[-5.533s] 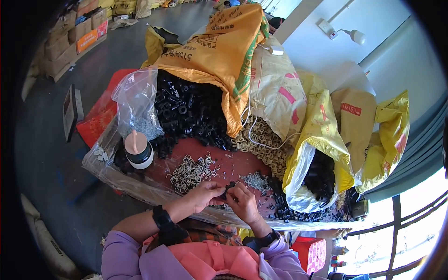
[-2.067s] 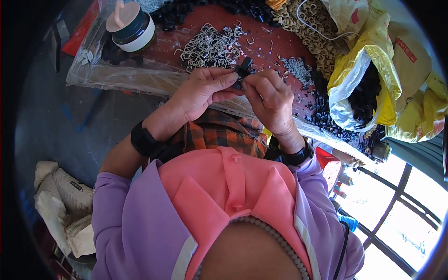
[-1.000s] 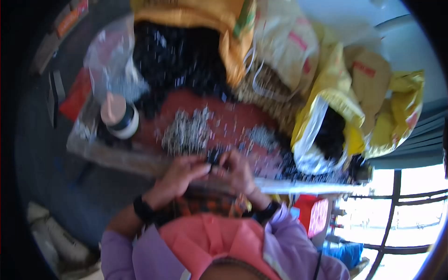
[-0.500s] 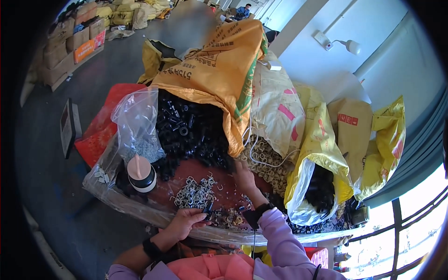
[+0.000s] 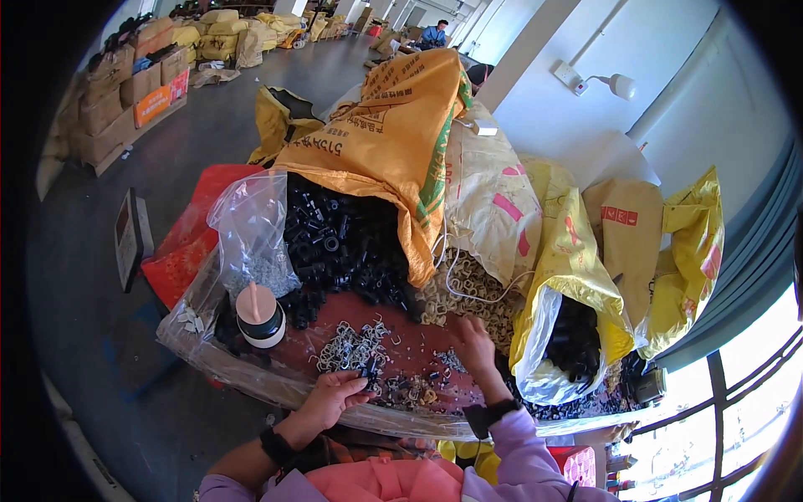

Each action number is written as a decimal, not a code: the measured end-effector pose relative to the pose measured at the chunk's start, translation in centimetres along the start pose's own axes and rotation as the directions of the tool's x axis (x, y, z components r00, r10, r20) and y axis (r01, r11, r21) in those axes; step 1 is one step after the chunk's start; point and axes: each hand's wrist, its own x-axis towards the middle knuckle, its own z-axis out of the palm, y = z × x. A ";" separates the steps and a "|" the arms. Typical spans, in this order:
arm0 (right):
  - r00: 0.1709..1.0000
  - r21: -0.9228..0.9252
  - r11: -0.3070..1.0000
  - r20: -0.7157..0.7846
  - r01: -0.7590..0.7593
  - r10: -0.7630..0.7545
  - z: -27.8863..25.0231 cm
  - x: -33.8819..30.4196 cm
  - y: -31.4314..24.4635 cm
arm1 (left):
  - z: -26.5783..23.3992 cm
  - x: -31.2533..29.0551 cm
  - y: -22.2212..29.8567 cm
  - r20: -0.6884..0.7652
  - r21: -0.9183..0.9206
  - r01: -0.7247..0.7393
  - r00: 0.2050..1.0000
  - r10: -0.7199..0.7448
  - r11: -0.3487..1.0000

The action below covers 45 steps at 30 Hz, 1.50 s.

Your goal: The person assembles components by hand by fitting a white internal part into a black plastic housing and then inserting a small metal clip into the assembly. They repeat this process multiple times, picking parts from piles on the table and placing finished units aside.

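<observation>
A small, light, rigid black plastic part (image 5: 369, 368) is pinched in the left hand (image 5: 330, 397), best gripped by its sides, while the right hand (image 5: 473, 345) rests spread, holding nothing visible.

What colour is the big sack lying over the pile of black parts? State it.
Orange-yellow, with a green stripe and dark print: the sack over the black parts, head view.

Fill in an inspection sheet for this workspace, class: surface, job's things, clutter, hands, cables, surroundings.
Surface: red table under clear plastic sheet.
Job's things: pile of small metal clips; heap of black plastic parts spilling from an orange sack.
Clutter: lidded cup; clear bag; yellow sacks.
Hands: left hand pinches a small black part; right hand rests spread among loose pieces, grip empty.
Cables: white cord across beige rings.
Surroundings: cardboard boxes along the floor; window at right.
</observation>
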 end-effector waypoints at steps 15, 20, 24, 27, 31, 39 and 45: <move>0.961 0.003 0.961 -0.040 -0.275 0.275 -1.1 -11.5 9.4 | 0.9 0.0 -0.4 -0.031 0.037 -0.026 0.999 0.027 0.999; 0.958 0.089 0.956 -0.047 -0.279 0.284 -1.7 -11.5 8.7 | 0.4 0.0 -0.6 -0.009 0.039 -0.037 0.999 0.038 0.999; 0.957 -0.010 0.957 0.013 -0.291 0.291 -0.9 -11.3 9.0 | 0.4 -0.2 -0.2 -0.028 0.019 -0.003 1.000 0.004 1.000; 0.965 -0.076 0.963 0.031 -0.257 0.260 -1.5 -10.3 8.5 | 0.8 -0.1 0.0 -0.066 0.018 -0.007 0.998 0.009 1.000; 0.987 0.075 0.985 0.052 -0.158 0.155 -3.1 -7.0 4.2 | 0.2 0.9 -0.1 -0.004 0.034 -0.029 1.000 0.029 0.999; 0.964 0.314 0.936 0.156 0.156 -0.213 0.4 -0.5 -3.5 | -0.2 0.8 -0.2 0.006 0.028 -0.040 0.999 0.040 0.999; 0.933 0.274 0.910 0.094 0.312 -0.348 3.0 0.2 -7.5 | -0.3 0.4 -0.6 0.037 0.053 -0.049 0.998 0.047 0.997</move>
